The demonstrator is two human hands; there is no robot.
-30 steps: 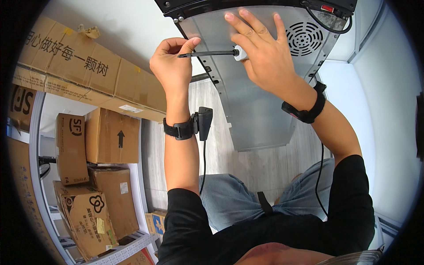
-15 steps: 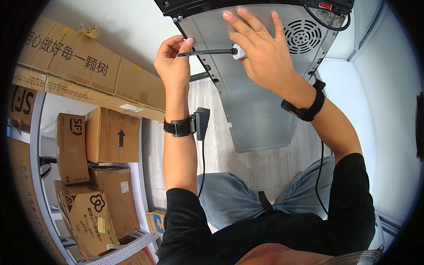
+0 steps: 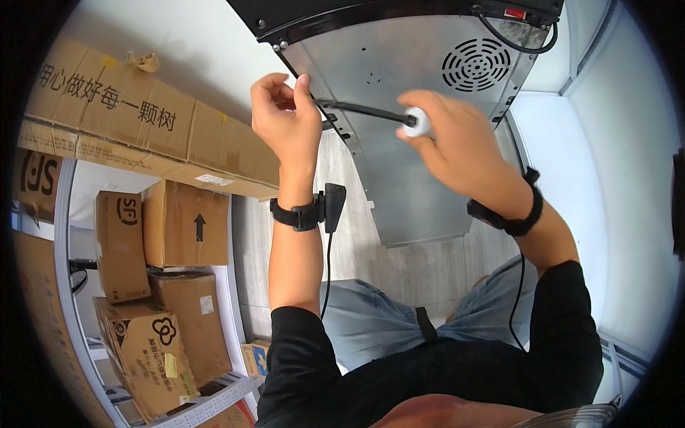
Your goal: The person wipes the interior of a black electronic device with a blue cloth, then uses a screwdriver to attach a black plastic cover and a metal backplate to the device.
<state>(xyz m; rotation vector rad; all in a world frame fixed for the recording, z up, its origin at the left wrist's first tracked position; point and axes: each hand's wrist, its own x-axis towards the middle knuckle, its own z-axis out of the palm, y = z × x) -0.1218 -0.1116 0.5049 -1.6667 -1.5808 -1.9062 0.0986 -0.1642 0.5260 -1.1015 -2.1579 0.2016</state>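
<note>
A metal cabinet panel (image 3: 399, 167) fills the upper middle, with a round vent grille (image 3: 477, 64) and holes along its left edge. My right hand (image 3: 460, 139), slightly blurred, is closed around the white handle of a screwdriver (image 3: 364, 109). The dark shaft points left across the panel, its tip by the panel's left edge near my left fingertips. My left hand (image 3: 287, 110) is raised beside that edge with thumb and fingers curled together. Whatever may sit in that pinch is too small or hidden to make out.
Stacked cardboard boxes (image 3: 187, 225) fill a white shelf rack on the left, below a long carton (image 3: 153, 107). A black cable (image 3: 524, 48) and a red switch (image 3: 514, 13) are at the cabinet's upper right. Thin cords trail from both wrist straps.
My right hand has come off the panel, moved down and right, and its spread fingers have closed round the screwdriver handle. The screwdriver's tip has shifted right; my left hand has moved slightly right and down.
</note>
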